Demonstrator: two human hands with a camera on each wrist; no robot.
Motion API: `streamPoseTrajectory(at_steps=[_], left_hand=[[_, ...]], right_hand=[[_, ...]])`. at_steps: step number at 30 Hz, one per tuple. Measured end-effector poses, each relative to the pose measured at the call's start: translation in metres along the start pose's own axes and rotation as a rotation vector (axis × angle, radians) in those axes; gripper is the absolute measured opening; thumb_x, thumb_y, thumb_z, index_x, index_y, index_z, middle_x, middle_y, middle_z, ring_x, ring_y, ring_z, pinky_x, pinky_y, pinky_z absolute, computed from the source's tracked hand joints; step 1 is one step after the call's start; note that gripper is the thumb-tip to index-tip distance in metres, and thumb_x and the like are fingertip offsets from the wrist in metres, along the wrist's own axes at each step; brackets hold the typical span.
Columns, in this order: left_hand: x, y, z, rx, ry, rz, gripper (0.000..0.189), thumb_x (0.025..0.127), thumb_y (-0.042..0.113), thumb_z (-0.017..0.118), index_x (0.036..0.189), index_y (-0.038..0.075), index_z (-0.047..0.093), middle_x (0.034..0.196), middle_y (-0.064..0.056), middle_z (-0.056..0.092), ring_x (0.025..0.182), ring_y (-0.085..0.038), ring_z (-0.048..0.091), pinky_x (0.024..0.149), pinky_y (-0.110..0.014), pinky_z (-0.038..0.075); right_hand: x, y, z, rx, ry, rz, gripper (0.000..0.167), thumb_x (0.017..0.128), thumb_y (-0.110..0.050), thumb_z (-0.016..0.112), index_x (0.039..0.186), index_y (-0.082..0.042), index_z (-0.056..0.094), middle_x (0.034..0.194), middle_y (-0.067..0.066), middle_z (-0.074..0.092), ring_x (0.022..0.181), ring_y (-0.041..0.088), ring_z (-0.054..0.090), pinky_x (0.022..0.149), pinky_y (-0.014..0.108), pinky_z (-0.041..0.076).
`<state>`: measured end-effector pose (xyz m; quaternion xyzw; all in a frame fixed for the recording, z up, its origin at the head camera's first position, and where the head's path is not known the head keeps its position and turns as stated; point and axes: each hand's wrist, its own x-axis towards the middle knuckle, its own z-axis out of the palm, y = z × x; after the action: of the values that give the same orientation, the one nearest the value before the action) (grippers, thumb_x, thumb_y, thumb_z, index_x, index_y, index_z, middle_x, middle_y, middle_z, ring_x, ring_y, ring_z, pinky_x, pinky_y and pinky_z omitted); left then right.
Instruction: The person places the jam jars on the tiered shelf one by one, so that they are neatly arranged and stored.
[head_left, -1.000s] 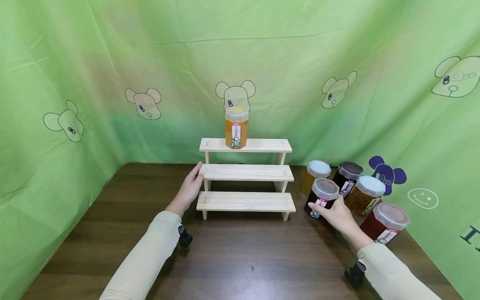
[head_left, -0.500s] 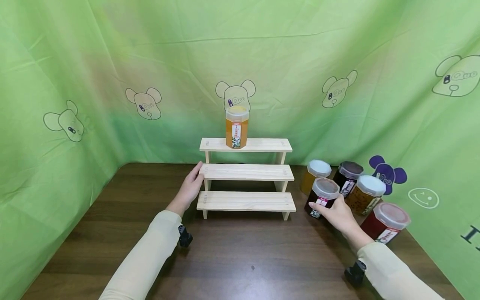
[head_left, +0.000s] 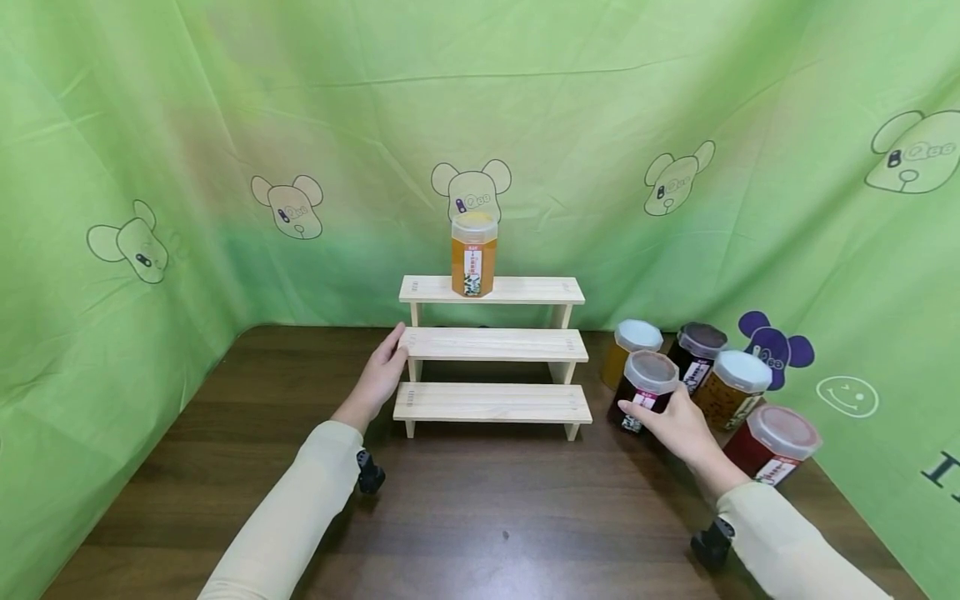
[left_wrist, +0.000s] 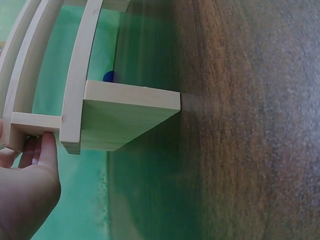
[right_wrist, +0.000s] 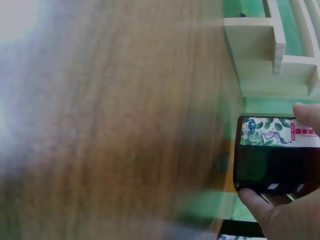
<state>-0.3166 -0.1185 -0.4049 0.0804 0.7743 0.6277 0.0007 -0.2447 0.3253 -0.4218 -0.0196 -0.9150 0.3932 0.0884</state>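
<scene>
A pale wooden three-step display stand [head_left: 492,343] is on the dark table, with an amber jar [head_left: 473,258] upright on its top step. My left hand [head_left: 375,379] holds the stand's left side at the middle step; in the left wrist view its fingers [left_wrist: 47,152] touch the side board. To the right of the stand, my right hand [head_left: 678,425] grips a dark jar [head_left: 643,396] with a clear lid, thumb on the near side by the label. In the right wrist view the dark jar [right_wrist: 275,165] sits between thumb and fingers.
Around the held jar stand a yellow jar [head_left: 628,354], a dark-lidded jar [head_left: 696,354], a brown jar [head_left: 729,392] with a white lid, and a red jar [head_left: 768,450]. A green printed cloth [head_left: 337,125] hangs behind and beside the table [head_left: 450,525].
The dark jar in my right hand has shifted very slightly upward and tilted a little. My left hand and the stand have stayed in place.
</scene>
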Motion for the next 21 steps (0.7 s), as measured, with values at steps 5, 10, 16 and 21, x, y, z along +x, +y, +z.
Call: streamPoseTrajectory(at_steps=[5, 10, 16, 21], left_hand=[[0.002, -0.006, 0.001, 0.003, 0.012, 0.014, 0.055, 0.110, 0.020, 0.034, 0.161, 0.010, 0.019, 0.165, -0.009, 0.018, 0.150, -0.024, 0.016, 0.121, -0.042, 0.019], [0.001, -0.004, 0.002, 0.013, 0.023, 0.017, 0.055, 0.109, 0.020, 0.035, 0.161, 0.009, 0.020, 0.165, -0.008, 0.019, 0.150, -0.024, 0.017, 0.121, -0.042, 0.020], [0.000, -0.004, 0.002, 0.018, 0.026, 0.004, 0.055, 0.109, 0.021, 0.035, 0.161, 0.010, 0.020, 0.165, -0.007, 0.019, 0.150, -0.023, 0.018, 0.121, -0.041, 0.020], [0.000, -0.005, 0.002, 0.018, 0.028, 0.001, 0.055, 0.110, 0.020, 0.035, 0.161, 0.011, 0.020, 0.165, -0.007, 0.020, 0.150, -0.022, 0.018, 0.121, -0.041, 0.021]], right_hand=[[0.000, -0.009, -0.006, -0.003, 0.027, -0.052, 0.095, 0.089, -0.038, 0.077, 0.151, 0.007, 0.022, 0.136, 0.039, 0.046, 0.128, 0.057, 0.041, 0.105, 0.067, 0.035], [0.001, -0.018, -0.014, -0.017, 0.041, -0.092, 0.093, 0.088, -0.038, 0.078, 0.151, 0.005, 0.025, 0.135, 0.037, 0.048, 0.126, 0.058, 0.043, 0.102, 0.068, 0.037], [0.004, -0.027, -0.022, -0.029, 0.055, -0.123, 0.094, 0.088, -0.040, 0.078, 0.154, 0.000, 0.025, 0.137, 0.036, 0.048, 0.126, 0.060, 0.042, 0.099, 0.072, 0.036], [0.008, -0.033, -0.026, -0.018, 0.071, -0.117, 0.092, 0.088, -0.043, 0.077, 0.152, 0.002, 0.028, 0.136, 0.038, 0.048, 0.126, 0.059, 0.042, 0.099, 0.072, 0.036]])
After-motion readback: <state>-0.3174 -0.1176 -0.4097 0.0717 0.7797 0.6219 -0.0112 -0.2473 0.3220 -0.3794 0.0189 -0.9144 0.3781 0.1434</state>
